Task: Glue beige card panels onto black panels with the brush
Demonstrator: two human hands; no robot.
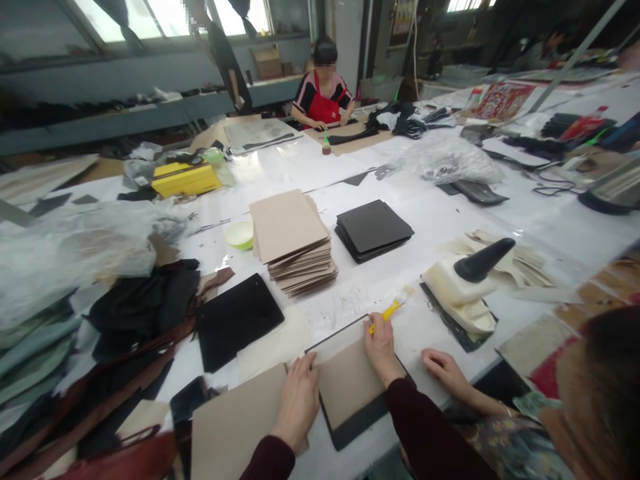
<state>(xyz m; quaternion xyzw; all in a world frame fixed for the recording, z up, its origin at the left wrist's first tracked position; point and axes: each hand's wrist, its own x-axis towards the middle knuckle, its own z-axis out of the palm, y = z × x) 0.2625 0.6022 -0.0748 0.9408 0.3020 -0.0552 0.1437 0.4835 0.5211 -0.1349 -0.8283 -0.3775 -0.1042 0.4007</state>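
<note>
My right hand (381, 350) is closed around a yellow-handled brush (387, 313), whose bristles point away over the white table. Under that hand a tan card (350, 383) lies on a black panel (357, 427). My left hand (299, 400) lies flat with its fingers stretched out, at the tan card's left edge and over a second, larger tan card (235, 427). It holds nothing.
A co-worker's hand (445, 370) rests on the table right of mine. Ahead are a stack of tan cards (295, 243), a stack of black panels (373, 230), a single black panel (237, 320), a green bowl (240, 235) and a black cone on a cream pad (480, 263). Leather scraps (125, 333) pile at the left. Another person (325, 87) works at the far end.
</note>
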